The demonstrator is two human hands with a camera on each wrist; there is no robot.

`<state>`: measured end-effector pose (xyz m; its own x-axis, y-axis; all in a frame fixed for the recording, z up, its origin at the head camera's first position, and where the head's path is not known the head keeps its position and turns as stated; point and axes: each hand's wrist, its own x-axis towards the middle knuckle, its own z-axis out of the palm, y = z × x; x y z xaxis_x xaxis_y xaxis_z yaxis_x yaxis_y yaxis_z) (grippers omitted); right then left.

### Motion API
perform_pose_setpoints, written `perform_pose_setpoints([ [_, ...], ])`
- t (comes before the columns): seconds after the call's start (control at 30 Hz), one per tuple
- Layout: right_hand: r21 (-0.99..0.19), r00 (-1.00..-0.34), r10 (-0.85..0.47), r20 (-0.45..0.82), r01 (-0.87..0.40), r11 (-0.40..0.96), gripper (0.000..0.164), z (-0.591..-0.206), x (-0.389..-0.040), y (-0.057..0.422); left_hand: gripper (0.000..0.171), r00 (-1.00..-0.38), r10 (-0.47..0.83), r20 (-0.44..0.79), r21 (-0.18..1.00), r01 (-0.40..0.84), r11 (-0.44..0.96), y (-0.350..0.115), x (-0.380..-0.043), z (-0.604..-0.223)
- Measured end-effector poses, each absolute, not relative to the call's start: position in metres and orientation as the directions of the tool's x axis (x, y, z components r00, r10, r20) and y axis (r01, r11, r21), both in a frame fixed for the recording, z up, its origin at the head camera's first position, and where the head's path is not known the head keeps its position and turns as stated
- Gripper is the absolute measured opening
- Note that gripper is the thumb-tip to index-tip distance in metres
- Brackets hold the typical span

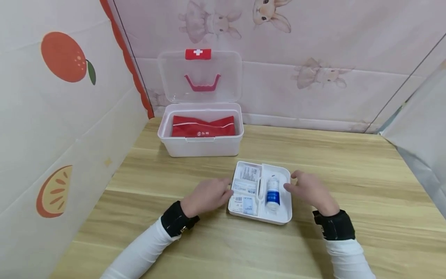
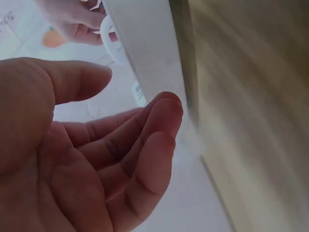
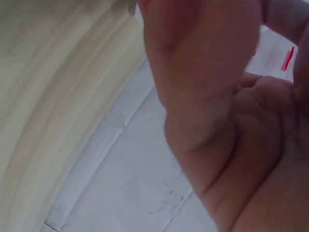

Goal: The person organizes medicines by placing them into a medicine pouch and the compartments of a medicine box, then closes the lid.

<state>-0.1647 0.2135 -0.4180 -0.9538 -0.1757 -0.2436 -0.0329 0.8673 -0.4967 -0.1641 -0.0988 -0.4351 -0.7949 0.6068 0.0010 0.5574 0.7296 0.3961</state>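
A shallow white tray (image 1: 273,220) lies on the wooden table. In its right compartment lies a white bottle (image 1: 273,193) with a blue band. The left compartments hold printed packets (image 1: 245,186). Beside the tray's left edge is my left hand (image 1: 209,195), its fingers loosely bent; the left wrist view shows nothing between thumb and fingers (image 2: 145,159). At the right edge, my right hand (image 1: 310,190) has its thumb over the rim, fingers apart. Dark and close, the right hand (image 3: 207,96) fills much of its wrist view, and no held thing shows there.
Behind the tray stands a translucent first-aid box (image 1: 202,149), its lid (image 1: 170,77) raised against the patterned cloth wall. A red pouch (image 1: 188,128) is inside it. Light cloth walls (image 1: 97,155) border the table (image 1: 327,155) on the left, back and right.
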Motion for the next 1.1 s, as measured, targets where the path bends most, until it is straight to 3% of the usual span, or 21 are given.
perform_pose_setpoints([
  [0.17,-0.550,-0.938,-0.213,-0.274,-0.029,0.835,0.043,-0.424,-0.166,0.210,0.019,-0.829,0.553,-0.081,0.528,0.435,0.730,-0.096,-0.169,-0.441],
  [0.33,-0.635,-0.926,-0.225,-0.305,0.021,0.772,0.059,-0.435,-0.160,0.204,0.028,-0.847,0.514,-0.133,0.625,0.331,0.707,-0.094,-0.168,-0.441],
  [0.53,-0.725,-0.897,-0.278,-0.345,0.066,0.686,0.059,-0.444,-0.142,0.202,0.030,-0.867,0.486,-0.113,0.631,0.315,0.709,-0.091,-0.165,-0.444],
  [0.83,-0.738,-0.893,-0.266,-0.364,0.102,0.667,0.063,-0.444,-0.126,0.197,0.029,-0.873,0.468,-0.138,0.656,0.274,0.704,-0.094,-0.155,-0.445],
  [1.1,-0.775,-0.908,-0.299,-0.293,0.042,0.631,0.069,-0.422,-0.119,0.196,0.024,-0.888,0.448,-0.102,0.666,0.274,0.694,-0.104,-0.140,-0.425],
])
